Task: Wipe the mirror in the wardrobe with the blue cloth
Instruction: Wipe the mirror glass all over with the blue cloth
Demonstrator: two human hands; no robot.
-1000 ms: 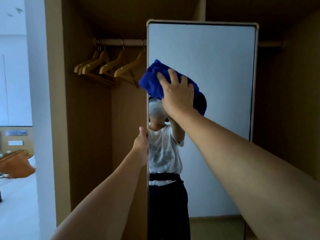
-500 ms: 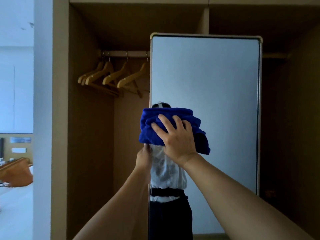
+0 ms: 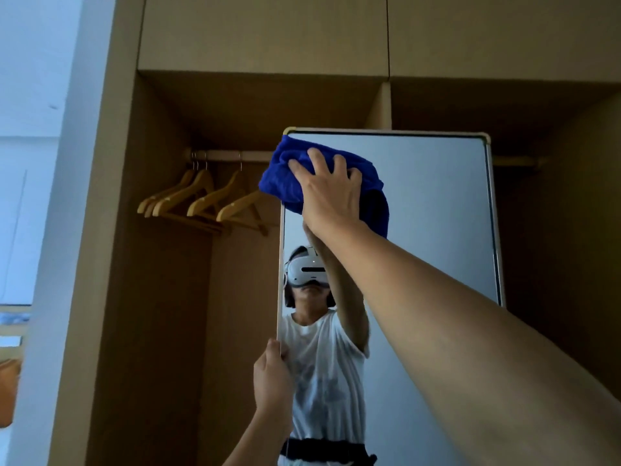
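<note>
Right now I am in the wiping step itself, working the top of the mirror (image 3: 437, 213). My right hand (image 3: 331, 193) lies spread over the blue cloth (image 3: 285, 183), fingers curled into its folds and palm pressing it flat against the glass at the upper left corner, just under the top frame. The cloth is bunched into a thick pad; part of it overhangs the mirror's left edge. My left hand (image 3: 272, 378) pinches that same left edge lower down, thumb in front, steadying the panel.

The mirror stands upright inside the wardrobe (image 3: 235, 105), its long axis vertical, its face turned toward me, with the wooden hangers (image 3: 201, 200) on the rail just to its left. The cloth pad lies roughly crosswise, its longer side running along the top edge.

Most of the glass to the right and below looks unwiped from here, though I cannot truly tell. I judge the next move should be a sweep across toward the upper right corner, keeping even pressure and my left-hand grip firm so the panel does not swing.
</note>
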